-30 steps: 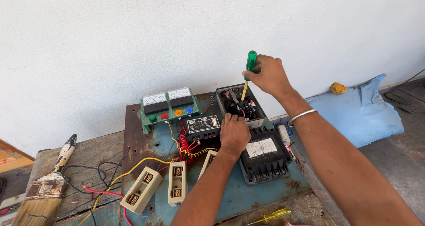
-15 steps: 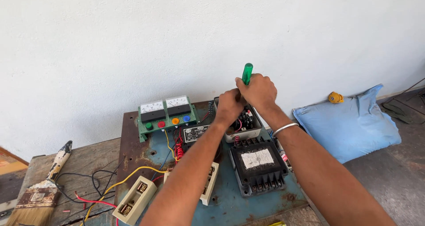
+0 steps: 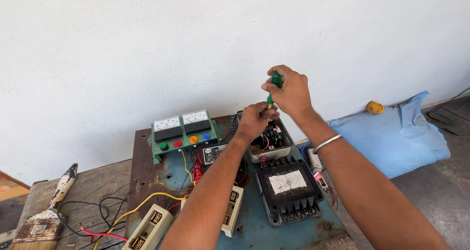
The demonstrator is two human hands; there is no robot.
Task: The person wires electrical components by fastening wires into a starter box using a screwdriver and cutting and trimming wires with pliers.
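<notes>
My right hand (image 3: 290, 90) grips the green handle of a screwdriver (image 3: 275, 80), held upright over a white-cased contactor box (image 3: 278, 141) with wires inside. My left hand (image 3: 255, 119) pinches the screwdriver's shaft just above that box. Both hands are close together at the back of a rusty blue metal panel (image 3: 254, 229). A black block with a white label (image 3: 289, 187) lies just in front of the box. The screwdriver tip is hidden by my left hand.
A green meter panel (image 3: 182, 130) with two dials and coloured buttons stands at the back left. Cream fuse holders (image 3: 149, 227) and loose wires (image 3: 117, 215) lie front left. An old paintbrush (image 3: 49, 213) lies far left. A blue sack (image 3: 399, 136) lies to the right, with a yellow object (image 3: 375, 107).
My left hand has come up from the black block to the screwdriver shaft. My right hand with the screwdriver has shifted left over the contactor box. The view has moved in closer.
</notes>
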